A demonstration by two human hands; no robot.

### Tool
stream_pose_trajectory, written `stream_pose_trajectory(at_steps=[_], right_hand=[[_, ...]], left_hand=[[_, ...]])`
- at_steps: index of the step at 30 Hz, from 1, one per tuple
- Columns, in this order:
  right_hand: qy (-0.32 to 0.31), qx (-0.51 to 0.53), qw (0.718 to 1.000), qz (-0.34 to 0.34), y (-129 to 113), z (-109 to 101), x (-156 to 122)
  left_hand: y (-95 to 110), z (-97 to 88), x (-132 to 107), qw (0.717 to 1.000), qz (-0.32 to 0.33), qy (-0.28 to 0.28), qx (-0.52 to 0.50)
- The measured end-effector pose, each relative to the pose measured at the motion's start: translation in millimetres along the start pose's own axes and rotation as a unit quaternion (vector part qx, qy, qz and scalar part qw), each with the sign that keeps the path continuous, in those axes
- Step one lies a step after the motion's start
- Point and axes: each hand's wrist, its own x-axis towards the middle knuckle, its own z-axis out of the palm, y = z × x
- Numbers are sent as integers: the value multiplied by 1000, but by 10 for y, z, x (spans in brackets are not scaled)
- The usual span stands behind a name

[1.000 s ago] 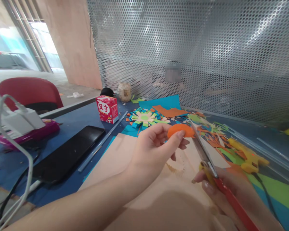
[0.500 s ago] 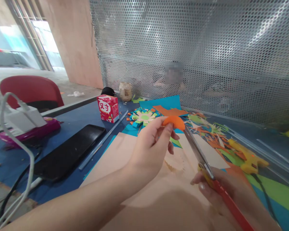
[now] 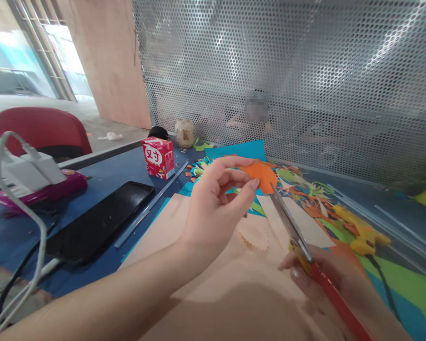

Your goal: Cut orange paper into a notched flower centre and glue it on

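An orange paper disc is pinched between the thumb and fingers of my left hand, raised over the desk. My right hand grips scissors with red and yellow handles. Their blade tips meet the lower right edge of the disc. Under both hands lie pale peach paper sheets, one with a ragged cut-out. Partly hidden behind my left hand is a layered paper flower in blue, green and cream.
Left stand a red drink carton, a black phone and a purple power strip with white chargers. A yellow glue gun, paper scraps and clear glue sticks lie right. Perforated metal rises behind.
The orange disc has turned in my left hand and now shows more of its flat face. My left fingers have spread along its top edge. The scissors have barely shifted.
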Motion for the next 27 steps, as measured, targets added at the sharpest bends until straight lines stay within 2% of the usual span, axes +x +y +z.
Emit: stream_pose_trajectory(at_steps=[3, 7, 10, 12, 16, 21, 27], right_hand=[[26, 17, 999, 31, -4, 9, -4], [-42, 44, 996, 58, 81, -40, 57], [-57, 35, 997, 46, 111, -56, 83], [-44, 9, 999, 15, 80, -37, 63], [26, -38, 998, -49, -44, 30, -20], [25, -50, 997, -61, -97, 56, -50], [65, -66, 992, -87, -67, 72, -55]], left_hand=[[12, -1, -8, 1000, 12, 13, 11], [18, -1, -23, 998, 37, 8, 42], [9, -2, -33, 997, 54, 1, 61], [4, -3, -38, 996, 58, 1, 65], [7, -2, -40, 997, 60, 4, 54], [26, -3, -37, 998, 47, 9, 51], [24, -10, -35, 997, 50, 1, 57]])
